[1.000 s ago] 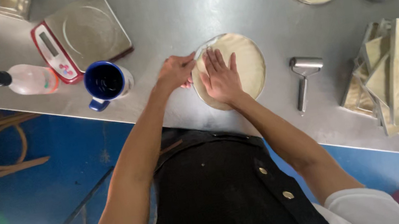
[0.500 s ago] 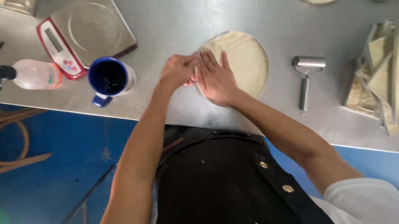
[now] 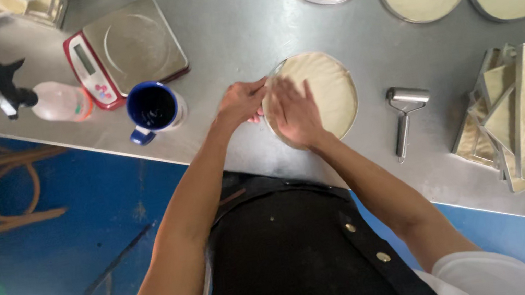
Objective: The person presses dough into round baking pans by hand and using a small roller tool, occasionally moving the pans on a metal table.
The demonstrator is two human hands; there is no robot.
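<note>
1. The right hand [image 3: 295, 113] lies flat and open on the dough, fingers spread, gripping nothing.
2. The left hand [image 3: 240, 101] is curled at the left rim of the round pan [image 3: 349, 114]. Its fingertips seem to pinch the dough edge, but I cannot tell how tight.
3. The dough sheet [image 3: 326, 86] sits inside the round pan, on the steel table [image 3: 244, 25].
4. The step looks like pressing the dough down into the pan and along its side. The next move probably needs soft pushes round the rim, with the pan turned bit by bit.
5. The pan is round and lies flat, open side up. It has no long side, so it points no way.
6. The blue mug [image 3: 154, 108] stands left of the pan. The roller tool [image 3: 405, 116] lies right of the pan, handle toward the person.
</note>
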